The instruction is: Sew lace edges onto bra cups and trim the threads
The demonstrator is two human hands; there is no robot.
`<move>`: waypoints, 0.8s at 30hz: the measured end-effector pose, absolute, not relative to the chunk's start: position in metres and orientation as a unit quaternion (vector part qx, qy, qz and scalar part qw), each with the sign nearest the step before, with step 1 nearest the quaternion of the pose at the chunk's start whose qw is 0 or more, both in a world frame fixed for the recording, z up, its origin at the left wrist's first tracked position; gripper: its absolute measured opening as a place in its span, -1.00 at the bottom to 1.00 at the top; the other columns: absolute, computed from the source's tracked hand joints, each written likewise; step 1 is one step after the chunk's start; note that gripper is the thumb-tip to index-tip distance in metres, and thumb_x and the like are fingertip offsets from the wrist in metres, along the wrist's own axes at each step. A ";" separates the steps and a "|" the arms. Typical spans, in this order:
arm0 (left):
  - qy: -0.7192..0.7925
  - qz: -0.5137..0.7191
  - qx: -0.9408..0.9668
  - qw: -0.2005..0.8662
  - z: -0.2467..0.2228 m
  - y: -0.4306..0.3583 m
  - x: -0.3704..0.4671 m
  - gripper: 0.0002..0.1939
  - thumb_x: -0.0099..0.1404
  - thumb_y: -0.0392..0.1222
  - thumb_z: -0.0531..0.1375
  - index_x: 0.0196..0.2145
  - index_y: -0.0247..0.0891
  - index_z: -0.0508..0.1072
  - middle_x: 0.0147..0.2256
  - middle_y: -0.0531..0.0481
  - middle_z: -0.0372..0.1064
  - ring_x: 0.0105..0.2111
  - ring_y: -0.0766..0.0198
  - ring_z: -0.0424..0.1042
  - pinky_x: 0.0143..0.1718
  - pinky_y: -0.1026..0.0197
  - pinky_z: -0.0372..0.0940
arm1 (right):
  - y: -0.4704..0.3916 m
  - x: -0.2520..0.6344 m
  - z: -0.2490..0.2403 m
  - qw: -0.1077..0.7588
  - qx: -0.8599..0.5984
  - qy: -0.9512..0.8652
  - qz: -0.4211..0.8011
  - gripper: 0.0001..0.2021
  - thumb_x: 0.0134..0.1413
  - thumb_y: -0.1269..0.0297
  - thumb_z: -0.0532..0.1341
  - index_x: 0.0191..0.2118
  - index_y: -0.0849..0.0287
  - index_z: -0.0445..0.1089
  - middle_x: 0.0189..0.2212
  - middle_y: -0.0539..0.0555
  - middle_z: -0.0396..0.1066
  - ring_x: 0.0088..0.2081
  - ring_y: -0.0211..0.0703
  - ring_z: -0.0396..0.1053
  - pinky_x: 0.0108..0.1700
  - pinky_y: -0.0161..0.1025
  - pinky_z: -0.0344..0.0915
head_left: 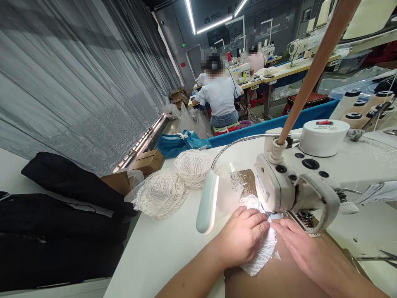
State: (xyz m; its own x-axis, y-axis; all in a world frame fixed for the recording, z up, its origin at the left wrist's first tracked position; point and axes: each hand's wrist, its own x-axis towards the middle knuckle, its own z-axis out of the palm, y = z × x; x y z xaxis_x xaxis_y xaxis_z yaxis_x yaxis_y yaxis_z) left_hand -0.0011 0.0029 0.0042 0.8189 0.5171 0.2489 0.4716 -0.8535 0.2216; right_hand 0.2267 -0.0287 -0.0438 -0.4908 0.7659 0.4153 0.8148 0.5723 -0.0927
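Note:
A strip of white lace fabric [262,257] lies under the head of a sewing machine [276,182], lit brightly near the needle. My left hand [245,236] is closed over the lace from the left, fingers bent and together, fingertips close to the presser foot [276,215]. On the other side, my right hand [305,246] rests with fingers stretched out, their tips at the fabric's right edge beside the foot. My left palm covers part of the lace, and its thumb is hidden. A brown sheet [248,285] covers the table's surface below both hands.
Stacked white lace cups [163,192] sit left of a gooseneck lamp [207,203]. Thread cones [347,103] stand behind the machine, and scissors [389,255] lie far right. Dark cloth [68,223] is at the left. A person [218,97] sits at another machine ahead.

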 end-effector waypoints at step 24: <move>0.332 0.115 0.934 0.059 0.008 0.006 -0.007 -0.58 0.40 -0.03 0.04 0.12 -0.27 0.31 0.13 -0.24 0.27 0.09 -0.09 0.22 0.11 -0.16 0.13 | -0.031 0.227 -0.047 0.218 -0.478 -0.850 -0.040 -0.54 0.22 0.41 -0.05 0.10 -0.05 0.42 -0.15 0.13 0.53 -0.24 -0.08 0.52 -0.34 -0.25 0.45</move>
